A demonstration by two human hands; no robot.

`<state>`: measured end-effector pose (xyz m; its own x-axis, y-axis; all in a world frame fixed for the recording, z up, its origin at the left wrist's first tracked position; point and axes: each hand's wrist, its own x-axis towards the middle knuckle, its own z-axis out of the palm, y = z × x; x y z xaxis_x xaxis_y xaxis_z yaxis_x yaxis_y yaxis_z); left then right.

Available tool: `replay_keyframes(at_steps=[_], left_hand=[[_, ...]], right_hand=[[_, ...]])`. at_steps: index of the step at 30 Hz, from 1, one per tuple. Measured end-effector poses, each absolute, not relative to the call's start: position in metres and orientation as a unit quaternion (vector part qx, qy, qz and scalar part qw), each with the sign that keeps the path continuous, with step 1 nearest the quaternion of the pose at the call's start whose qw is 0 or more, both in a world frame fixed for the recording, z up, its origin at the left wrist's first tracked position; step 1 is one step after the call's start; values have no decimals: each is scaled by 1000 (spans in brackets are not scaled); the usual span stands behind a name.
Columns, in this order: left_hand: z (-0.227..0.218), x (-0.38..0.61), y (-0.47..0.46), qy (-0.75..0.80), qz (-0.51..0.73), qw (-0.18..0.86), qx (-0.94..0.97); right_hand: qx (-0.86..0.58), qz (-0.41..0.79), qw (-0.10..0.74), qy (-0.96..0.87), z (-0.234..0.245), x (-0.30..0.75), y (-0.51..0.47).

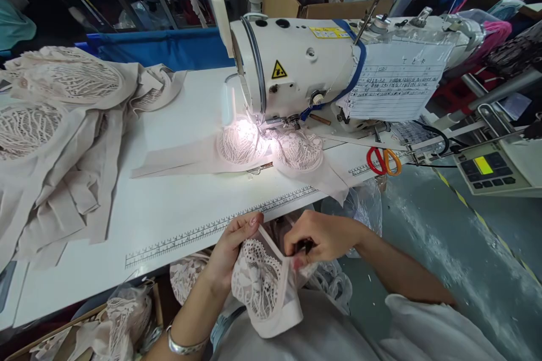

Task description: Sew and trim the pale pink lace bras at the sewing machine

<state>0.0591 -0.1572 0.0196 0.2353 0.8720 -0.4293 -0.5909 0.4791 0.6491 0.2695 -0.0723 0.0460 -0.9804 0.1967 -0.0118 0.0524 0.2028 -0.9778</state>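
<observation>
In front of my lap, a pale pink lace bra [262,282] is held up off the table. My left hand [232,248] grips its upper left edge between thumb and fingers. My right hand [315,237] is curled closed at the bra's right edge, with the fingertips against the fabric. Something dark shows inside that hand, too small to make out. A second lace bra [298,152] lies across the sewing machine's [296,67] bed, its middle under the lit needle area.
More bras [76,84] are piled on the table's [169,203] left side. A printed ruler strip [203,237] runs along the front edge. Scissors with red and orange handles [384,161] lie at the right. Below left, a box [158,302] holds lace pieces. A control panel [486,166] stands far right.
</observation>
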Motion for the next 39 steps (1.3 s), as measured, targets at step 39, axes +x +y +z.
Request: replay_keyframes(at_steps=[39], left_hand=[[30, 40, -195, 587, 562, 380, 441]], right_hand=[[-253, 443, 291, -810, 51, 321, -88]])
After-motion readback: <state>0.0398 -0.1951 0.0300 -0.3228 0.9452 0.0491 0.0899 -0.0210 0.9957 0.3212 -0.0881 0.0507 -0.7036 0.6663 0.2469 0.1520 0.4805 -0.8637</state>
